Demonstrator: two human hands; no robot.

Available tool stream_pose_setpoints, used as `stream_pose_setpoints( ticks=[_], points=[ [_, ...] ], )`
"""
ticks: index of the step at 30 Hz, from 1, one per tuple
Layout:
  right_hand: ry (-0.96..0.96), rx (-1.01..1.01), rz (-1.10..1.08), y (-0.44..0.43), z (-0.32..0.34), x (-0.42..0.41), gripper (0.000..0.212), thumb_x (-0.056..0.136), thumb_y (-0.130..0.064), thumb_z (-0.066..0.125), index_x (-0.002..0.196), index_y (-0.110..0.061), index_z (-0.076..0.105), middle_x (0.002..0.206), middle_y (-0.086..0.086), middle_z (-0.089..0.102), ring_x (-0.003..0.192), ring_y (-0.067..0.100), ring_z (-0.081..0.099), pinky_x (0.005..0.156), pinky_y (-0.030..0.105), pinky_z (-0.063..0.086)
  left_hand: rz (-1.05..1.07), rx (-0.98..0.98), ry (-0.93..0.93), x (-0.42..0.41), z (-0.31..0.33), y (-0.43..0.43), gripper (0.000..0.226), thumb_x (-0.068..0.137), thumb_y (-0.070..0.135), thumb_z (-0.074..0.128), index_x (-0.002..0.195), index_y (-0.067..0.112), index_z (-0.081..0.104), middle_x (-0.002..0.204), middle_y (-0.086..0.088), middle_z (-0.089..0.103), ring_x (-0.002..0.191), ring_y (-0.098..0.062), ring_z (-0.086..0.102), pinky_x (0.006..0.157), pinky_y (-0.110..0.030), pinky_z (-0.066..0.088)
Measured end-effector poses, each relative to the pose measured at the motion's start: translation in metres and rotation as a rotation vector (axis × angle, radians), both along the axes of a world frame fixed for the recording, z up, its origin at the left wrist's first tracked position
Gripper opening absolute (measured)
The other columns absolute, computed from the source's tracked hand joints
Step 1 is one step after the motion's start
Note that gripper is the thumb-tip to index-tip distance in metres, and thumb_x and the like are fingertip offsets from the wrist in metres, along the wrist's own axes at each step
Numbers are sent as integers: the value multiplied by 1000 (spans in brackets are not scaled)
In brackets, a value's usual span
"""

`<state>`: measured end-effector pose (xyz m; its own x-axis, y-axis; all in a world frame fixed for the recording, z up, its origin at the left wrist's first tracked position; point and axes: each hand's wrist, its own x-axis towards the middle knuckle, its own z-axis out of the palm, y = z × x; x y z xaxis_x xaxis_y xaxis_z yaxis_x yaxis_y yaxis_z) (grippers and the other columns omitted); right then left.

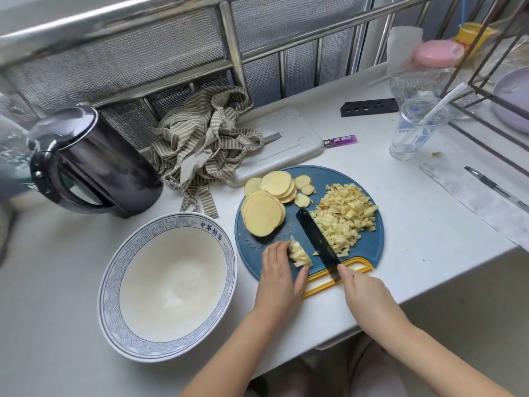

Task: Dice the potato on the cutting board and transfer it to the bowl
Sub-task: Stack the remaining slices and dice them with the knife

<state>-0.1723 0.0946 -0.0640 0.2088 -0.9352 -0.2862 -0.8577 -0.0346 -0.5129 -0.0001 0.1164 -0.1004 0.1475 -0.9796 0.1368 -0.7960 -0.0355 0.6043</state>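
Head cam, wide-angle: looks fwd + down, close over counter (429, 224).

Soft, even daylight, faint shadows, glare on the kettle (94, 164), edges seemingly bowed and blurred.

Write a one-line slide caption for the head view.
Left hand steadies half-cut potato on the blue cutting board; right hand holds the black knife between it and the diced pile.

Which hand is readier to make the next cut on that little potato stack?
Right. The right hand grips the knife beside the potato stack; the left hand only holds it steady.
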Motion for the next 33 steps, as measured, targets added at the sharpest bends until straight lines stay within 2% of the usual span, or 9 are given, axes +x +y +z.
stream_pose_setpoints(
  ticks=[3,7,10,13,16,19,23,25,33],
  points=[
    [-31,-1,-9,-2,2,0,49,103,-41,17,81,-19,55,72,-3,55,81,23,59,64,28,33,-7,13,20,1,-1,1,71,86,58,37,137,9,42,135,-2,40,129,-12,31,111,-18,19],
    [192,-95,-4,2,10,14,50,102,-47,22,96,-12,58,92,6,69,88,25,66,67,31,45,8,-24,44,0,-4,0,62,87,53,46,131,9,47,129,-1,43,124,-10,33,108,-19,25],
    [263,-118,27,8,15,21,49,102,-47,22,101,-12,56,97,5,69,92,24,67,69,30,44,27,-43,55,-2,-5,0,56,87,49,49,127,9,50,126,-2,45,121,-12,36,106,-23,29],
    [20,-14,-52,4,14,13,51,103,-43,22,89,-12,60,86,6,66,87,24,63,66,30,39,36,-47,60,-1,-5,-1,55,87,49,51,126,10,50,125,0,46,120,-11,38,105,-18,28],
    [-249,106,-96,4,18,6,51,102,-42,25,65,-16,50,62,-1,54,63,16,53,58,30,35,34,-62,69,0,-4,0,54,87,50,51,125,11,52,123,0,48,119,-10,38,104,-14,26],
    [-392,160,-138,10,21,5,52,99,-47,28,62,-14,45,52,-2,46,52,16,45,57,32,36,37,-78,89,0,-3,1,52,88,50,52,122,11,53,121,1,49,116,-9,40,102,-13,27],
    [-374,75,-91,17,28,9,49,89,-53,24,62,-19,45,53,-5,47,54,11,47,56,28,34,24,-93,91,2,-4,1,52,87,49,55,123,11,52,120,1,49,116,-8,40,102,-13,28],
    [-360,67,-58,22,31,11,47,91,-51,24,62,-21,44,54,-6,47,55,10,47,54,23,33,8,-94,78,2,-4,2,55,86,49,55,125,10,51,121,1,48,117,-8,39,103,-13,27],
    [-306,88,-53,32,33,15,39,100,-43,27,65,-29,40,59,-8,48,57,6,46,52,21,34,46,-116,119,0,-6,3,47,90,42,51,125,11,51,122,1,50,117,-9,42,103,-18,32]
  ],
)
